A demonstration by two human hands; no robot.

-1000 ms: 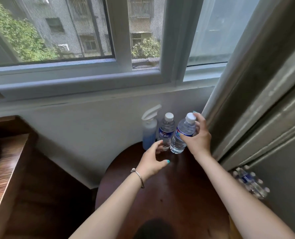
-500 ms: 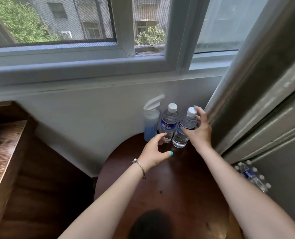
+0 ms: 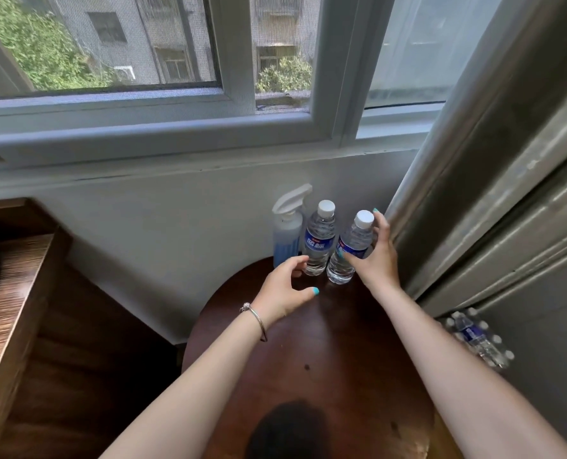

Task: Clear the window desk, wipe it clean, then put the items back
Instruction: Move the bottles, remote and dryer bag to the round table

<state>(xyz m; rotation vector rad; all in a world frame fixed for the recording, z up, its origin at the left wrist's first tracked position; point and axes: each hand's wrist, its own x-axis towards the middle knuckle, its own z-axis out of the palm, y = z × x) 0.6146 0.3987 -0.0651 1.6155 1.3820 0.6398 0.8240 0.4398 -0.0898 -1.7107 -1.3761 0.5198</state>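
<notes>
While the right hand point(image 3: 376, 260) is gripping the right bottle point(image 3: 350, 248), tilted cap-right, the left hand point(image 3: 285, 288) is spreading open, fingertips touching the upright left bottle point(image 3: 318, 240). Both bottles are standing where they were, at the counter's point(image 3: 341, 342) back, beside a sprayer point(image 3: 287, 231) and curtain point(image 3: 474, 144).

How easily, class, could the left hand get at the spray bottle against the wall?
Probably yes. The left hand hangs open just in front of the spray bottle, nothing lying between them. The middle water bottle stands close beside it, so the fingers have little room on that side.
</notes>
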